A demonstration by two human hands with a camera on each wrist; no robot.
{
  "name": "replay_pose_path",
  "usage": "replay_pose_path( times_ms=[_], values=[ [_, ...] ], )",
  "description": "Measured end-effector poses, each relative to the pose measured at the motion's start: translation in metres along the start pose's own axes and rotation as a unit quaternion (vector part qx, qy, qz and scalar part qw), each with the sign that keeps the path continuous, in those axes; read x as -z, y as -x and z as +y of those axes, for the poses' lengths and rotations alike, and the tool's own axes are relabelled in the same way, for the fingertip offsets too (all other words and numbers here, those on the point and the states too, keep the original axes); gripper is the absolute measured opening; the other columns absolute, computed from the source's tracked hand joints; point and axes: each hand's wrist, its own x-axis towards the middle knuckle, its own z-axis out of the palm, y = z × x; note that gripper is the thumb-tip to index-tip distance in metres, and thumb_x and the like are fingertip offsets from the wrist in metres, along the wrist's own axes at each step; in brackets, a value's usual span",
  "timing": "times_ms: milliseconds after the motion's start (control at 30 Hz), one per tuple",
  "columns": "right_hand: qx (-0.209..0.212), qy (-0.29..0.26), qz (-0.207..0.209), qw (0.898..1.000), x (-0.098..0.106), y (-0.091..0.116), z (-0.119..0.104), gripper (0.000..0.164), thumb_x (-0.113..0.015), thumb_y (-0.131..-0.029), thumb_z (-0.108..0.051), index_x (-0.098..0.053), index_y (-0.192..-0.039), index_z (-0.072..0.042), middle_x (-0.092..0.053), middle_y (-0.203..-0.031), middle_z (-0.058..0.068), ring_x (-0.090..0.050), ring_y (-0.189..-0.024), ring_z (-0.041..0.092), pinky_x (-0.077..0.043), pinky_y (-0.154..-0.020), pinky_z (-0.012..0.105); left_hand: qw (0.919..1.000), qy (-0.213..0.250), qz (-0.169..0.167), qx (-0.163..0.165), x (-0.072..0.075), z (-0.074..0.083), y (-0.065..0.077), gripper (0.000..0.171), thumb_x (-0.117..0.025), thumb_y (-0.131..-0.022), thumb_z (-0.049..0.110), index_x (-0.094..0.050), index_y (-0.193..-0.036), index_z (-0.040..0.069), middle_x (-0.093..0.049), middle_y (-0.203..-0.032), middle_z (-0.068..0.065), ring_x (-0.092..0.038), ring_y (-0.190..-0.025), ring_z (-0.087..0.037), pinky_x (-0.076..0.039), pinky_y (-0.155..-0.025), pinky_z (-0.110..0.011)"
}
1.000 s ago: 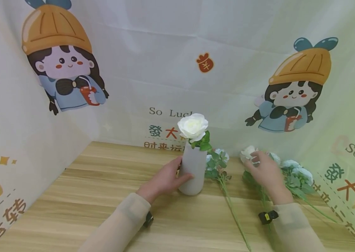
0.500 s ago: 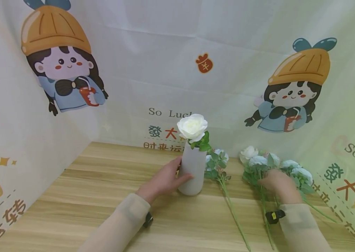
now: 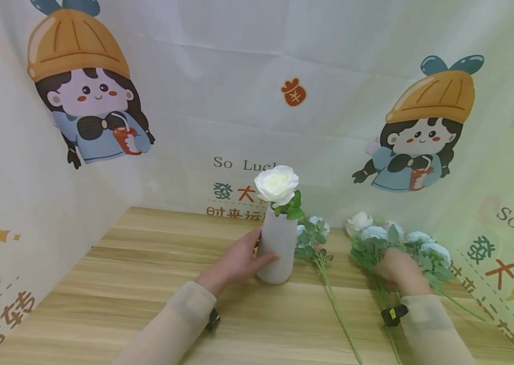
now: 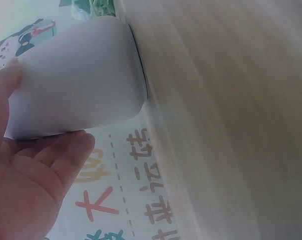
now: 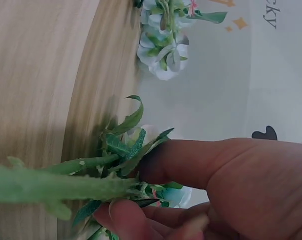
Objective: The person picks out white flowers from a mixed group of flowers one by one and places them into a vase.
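Observation:
Near the middle of the table in the head view stands a pale grey vase point(image 3: 277, 251), with one white rose point(image 3: 277, 184) upright in its mouth. My left hand point(image 3: 234, 259) grips the vase's side low down; the left wrist view has the thumb on one side and the fingers on the other. To the right, my right hand point(image 3: 397, 266) is among green leaves, below pale blue flowers point(image 3: 374, 232). In the right wrist view its thumb and fingers pinch a thick green flower stem point(image 5: 60, 185) where leaves branch off. The leaves partly cover the fingertips.
A separate pale blue flower spray point(image 3: 318, 235) lies just right of the vase, its stem pointing toward me. A white flower point(image 3: 359, 223) lies at the back right, and more blue flowers point(image 3: 435, 253) lie beyond my right hand. Printed cloth point(image 3: 220, 101) walls the table's back and sides.
My right hand has come down and toward me from the white flower to the stems below the blue flowers, where it now pinches one. The left hand stays on the vase.

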Motion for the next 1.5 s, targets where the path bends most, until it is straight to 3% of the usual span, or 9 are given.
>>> replay_pose_path(
  times_ms=[33,133,200,233,500,867,1033,1267,1500],
  values=[
    [-0.005,-0.004,0.001,1.000,0.000,0.000,0.000,0.048,-0.059,-0.089,-0.014,-0.054,-0.126,0.016,-0.051,-0.051,0.002,-0.052,-0.040,0.013,-0.049,-0.045,0.028,1.0000,-0.001,0.000,0.001,0.000,0.000,0.000,0.070,-0.070,-0.094,0.038,-0.035,-0.147,0.006,-0.051,-0.137,-0.009,-0.048,-0.122,-0.017,-0.046,-0.101,-0.040],
    [-0.016,-0.009,0.006,1.000,0.002,0.002,-0.001,0.022,-0.059,-0.089,-0.015,-0.063,-0.092,0.007,-0.055,-0.059,0.007,-0.056,-0.044,0.015,-0.050,-0.044,0.026,1.0000,0.003,-0.001,0.003,0.000,0.000,0.000,0.071,-0.070,-0.094,0.038,-0.035,-0.147,0.006,-0.051,-0.137,-0.009,-0.048,-0.121,-0.017,-0.046,-0.101,-0.040],
    [-0.020,-0.010,0.008,1.000,0.003,0.003,-0.001,0.021,-0.059,-0.090,-0.016,-0.056,-0.074,-0.003,-0.056,-0.064,0.010,-0.058,-0.046,0.016,-0.051,-0.043,0.026,1.0000,0.006,-0.001,0.001,0.001,0.000,0.000,0.071,-0.070,-0.094,0.037,-0.035,-0.147,0.005,-0.051,-0.137,-0.009,-0.048,-0.121,-0.017,-0.046,-0.101,-0.040],
    [-0.018,-0.008,0.008,1.000,0.004,0.004,-0.002,0.022,-0.059,-0.090,-0.017,-0.055,-0.072,-0.005,-0.056,-0.063,0.010,-0.058,-0.046,0.017,-0.051,-0.044,0.026,1.0000,0.008,-0.001,0.000,0.001,0.000,0.001,0.071,-0.070,-0.094,0.037,-0.035,-0.147,0.004,-0.051,-0.137,-0.009,-0.048,-0.121,-0.018,-0.046,-0.101,-0.041],
    [-0.001,0.028,0.013,1.000,0.013,0.008,-0.005,0.028,-0.056,-0.091,-0.018,-0.055,-0.065,-0.007,-0.052,-0.046,0.002,-0.055,-0.040,0.016,-0.052,-0.054,0.033,1.0000,0.007,-0.005,0.001,0.001,0.000,0.000,0.071,-0.069,-0.095,0.039,-0.035,-0.147,0.006,-0.050,-0.138,-0.008,-0.047,-0.122,-0.016,-0.045,-0.101,-0.040],
    [0.016,0.013,0.045,0.999,0.022,0.013,-0.016,0.036,-0.058,-0.094,-0.018,-0.054,-0.059,-0.009,-0.060,-0.050,0.009,-0.058,-0.043,0.022,-0.053,-0.057,0.040,0.9999,0.008,0.002,-0.013,0.000,-0.001,0.000,0.070,-0.070,-0.095,0.037,-0.035,-0.148,0.006,-0.050,-0.139,-0.008,-0.047,-0.123,-0.017,-0.045,-0.102,-0.040],
    [0.038,0.014,0.062,0.997,0.026,0.015,-0.023,0.029,-0.057,-0.092,-0.016,-0.051,-0.065,-0.008,-0.057,-0.052,0.007,-0.058,-0.045,0.021,-0.050,-0.052,0.037,0.9999,0.011,-0.002,-0.007,0.000,-0.002,0.000,0.070,-0.069,-0.095,0.038,-0.035,-0.147,0.007,-0.050,-0.138,-0.007,-0.047,-0.123,-0.016,-0.045,-0.102,-0.040],
    [0.061,-0.007,0.075,0.995,0.024,0.015,-0.033,0.015,-0.054,-0.088,-0.010,-0.053,-0.075,-0.003,-0.061,-0.072,0.014,-0.060,-0.046,0.019,-0.051,-0.048,0.035,0.9999,0.014,-0.004,-0.006,-0.001,-0.002,0.000,0.070,-0.069,-0.095,0.037,-0.035,-0.148,0.006,-0.049,-0.139,-0.007,-0.046,-0.123,-0.016,-0.045,-0.102,-0.041],
    [0.095,0.003,0.077,0.992,0.016,0.014,-0.048,0.013,-0.052,-0.087,-0.008,-0.048,-0.075,-0.005,-0.057,-0.063,0.010,-0.060,-0.047,0.019,-0.052,-0.050,0.036,0.9999,0.013,-0.005,-0.003,0.000,-0.001,0.001,0.070,-0.068,-0.095,0.039,-0.035,-0.147,0.007,-0.049,-0.139,-0.007,-0.046,-0.123,-0.016,-0.045,-0.102,-0.040]
  ],
)
